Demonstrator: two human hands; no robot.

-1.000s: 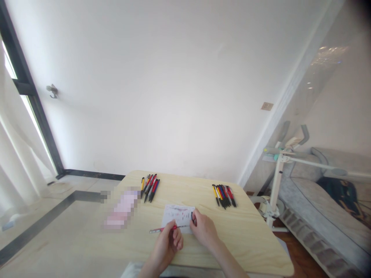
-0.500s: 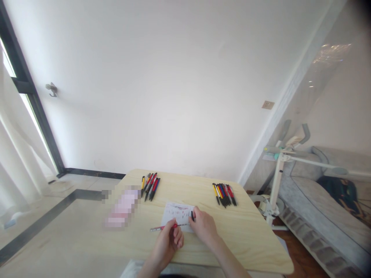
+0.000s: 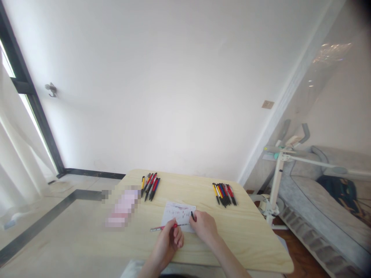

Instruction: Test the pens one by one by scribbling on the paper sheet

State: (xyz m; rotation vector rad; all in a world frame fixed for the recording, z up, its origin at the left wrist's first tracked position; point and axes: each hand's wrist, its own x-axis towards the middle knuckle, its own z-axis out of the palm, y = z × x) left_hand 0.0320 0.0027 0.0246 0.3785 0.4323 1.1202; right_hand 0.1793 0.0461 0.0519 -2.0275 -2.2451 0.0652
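My left hand (image 3: 171, 238) is closed on a red and silver pen barrel (image 3: 157, 229), which points left out of the thumb side. A thin dark piece, probably the pen's tip or refill, sticks out to the right of the fingers. My right hand (image 3: 205, 227) pinches a small black pen part (image 3: 192, 214) between thumb and fingertips. Both hands are over a white sheet of paper (image 3: 174, 211) with dark and red marks, close together but apart.
A bundle of several pens (image 3: 151, 187) lies at the table's back left, and another group of pens (image 3: 224, 194) at the right. The wooden table (image 3: 188, 183) also bears a blurred pink item (image 3: 123, 208). Exercise equipment (image 3: 278, 177) and a grey sofa (image 3: 315, 193) stand right.
My right hand has shifted very slightly, with the black part still pinched. The left hand and the red pen barrel stay where they were.
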